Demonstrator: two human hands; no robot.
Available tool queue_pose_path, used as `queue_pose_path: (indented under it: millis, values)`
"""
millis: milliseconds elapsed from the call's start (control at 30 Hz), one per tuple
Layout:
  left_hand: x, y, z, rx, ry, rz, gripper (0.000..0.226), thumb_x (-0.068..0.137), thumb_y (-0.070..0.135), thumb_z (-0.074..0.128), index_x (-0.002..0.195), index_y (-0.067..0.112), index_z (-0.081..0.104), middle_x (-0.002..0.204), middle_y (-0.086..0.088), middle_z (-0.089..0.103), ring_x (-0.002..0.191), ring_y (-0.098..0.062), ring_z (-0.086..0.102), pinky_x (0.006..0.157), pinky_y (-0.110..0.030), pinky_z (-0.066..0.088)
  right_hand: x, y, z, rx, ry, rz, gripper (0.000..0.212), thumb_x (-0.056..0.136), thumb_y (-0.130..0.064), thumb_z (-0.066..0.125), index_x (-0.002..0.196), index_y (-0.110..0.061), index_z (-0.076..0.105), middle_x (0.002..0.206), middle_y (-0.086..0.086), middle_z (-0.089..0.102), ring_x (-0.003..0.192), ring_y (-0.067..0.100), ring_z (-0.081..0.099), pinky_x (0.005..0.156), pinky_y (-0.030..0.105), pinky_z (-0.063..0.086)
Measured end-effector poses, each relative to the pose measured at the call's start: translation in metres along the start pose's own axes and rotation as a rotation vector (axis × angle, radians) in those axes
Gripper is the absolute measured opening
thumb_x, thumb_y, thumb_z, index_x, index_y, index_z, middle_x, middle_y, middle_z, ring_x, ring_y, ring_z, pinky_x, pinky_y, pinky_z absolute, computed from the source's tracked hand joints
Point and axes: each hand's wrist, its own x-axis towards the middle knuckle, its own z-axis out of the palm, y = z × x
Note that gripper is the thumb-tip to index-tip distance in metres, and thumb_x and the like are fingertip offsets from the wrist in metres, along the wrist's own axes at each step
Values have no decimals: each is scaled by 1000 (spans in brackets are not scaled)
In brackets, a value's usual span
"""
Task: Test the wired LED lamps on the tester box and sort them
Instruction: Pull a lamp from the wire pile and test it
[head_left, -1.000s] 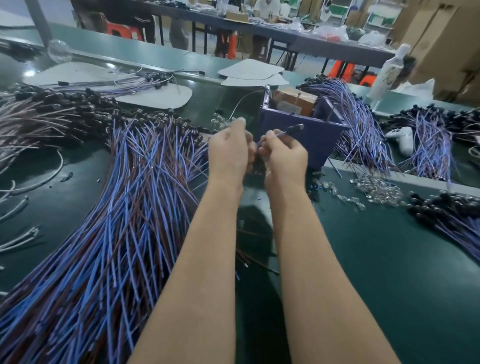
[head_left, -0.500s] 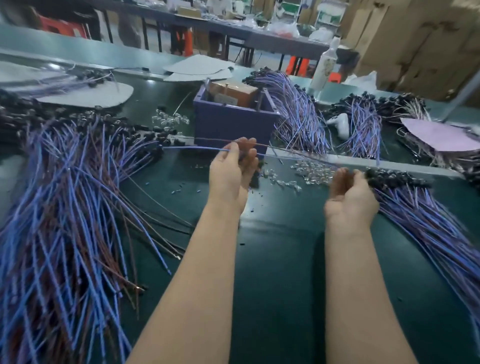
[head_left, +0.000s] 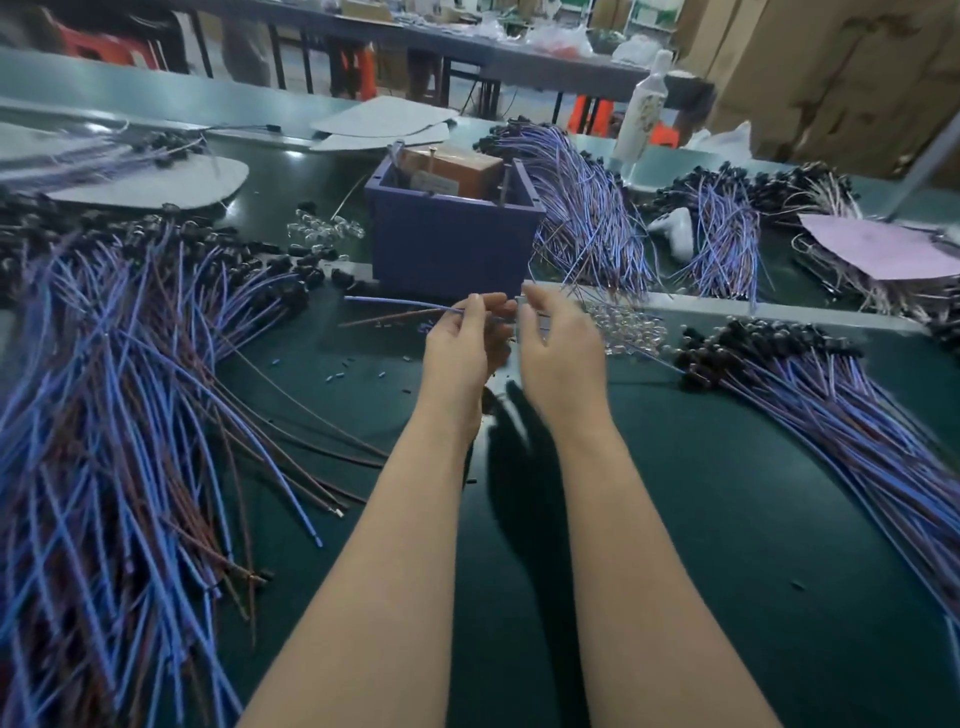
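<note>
Task judged part done. A large heap of wired lamps (head_left: 130, 389) lies on the left of the table (head_left: 727, 519), with a smaller heap (head_left: 841, 410) on the right. The left hand (head_left: 462, 343) grip pinches one lamp's leads (head_left: 395, 303) just in front of the tester box (head_left: 452, 249). The right hand (head_left: 561, 348) is blurred, so its grip cannot be told. That lamp's head is hidden.

table top (head_left: 727, 493): covered in matt green sheet | box (head_left: 452, 244): made of matt purple plastic | wires (head_left: 130, 415): sheathed in smooth plastic | lenses (head_left: 618, 322): glossy, clear | cartons (head_left: 831, 78): matt cardboard
</note>
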Motion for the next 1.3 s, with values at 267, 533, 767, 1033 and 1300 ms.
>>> queue_pose_path:
  millis: [267,533,767,1033,1300]
  values:
    - [11,1,-19,13,382,200,25,102,18,38,86,15,57,75,5,61,45,2,44,51,-15,40,-5,16,14,-169,-122,105,33,99,-30,42,100,-9,66,100,14,62,98,32,53,86,40,39]
    - [12,4,-21,-49,421,203,20,102,13,36,87,18,49,72,1,67,43,2,50,50,-13,45,-9,8,13,-117,-154,40,27,97,-34,47,103,-19,68,102,2,66,102,21,56,97,41,36]
    - [13,6,-24,-109,523,253,30,104,21,33,81,12,51,71,-1,68,40,0,47,46,-14,43,-9,6,12,-102,-208,-8,26,98,-25,46,94,-12,68,97,8,66,97,28,54,90,44,39]
    - [16,17,-37,-235,683,303,33,104,24,30,80,13,49,72,-5,67,37,-3,46,43,-17,41,-8,11,8,-132,-211,47,28,98,-25,45,93,-10,68,97,11,65,98,31,54,90,45,40]
    - [10,3,-24,252,510,250,57,93,11,53,146,15,31,143,-7,31,70,9,55,74,-6,44,-8,6,11,48,23,179,24,99,-20,44,100,-7,65,98,10,66,94,27,57,89,39,42]
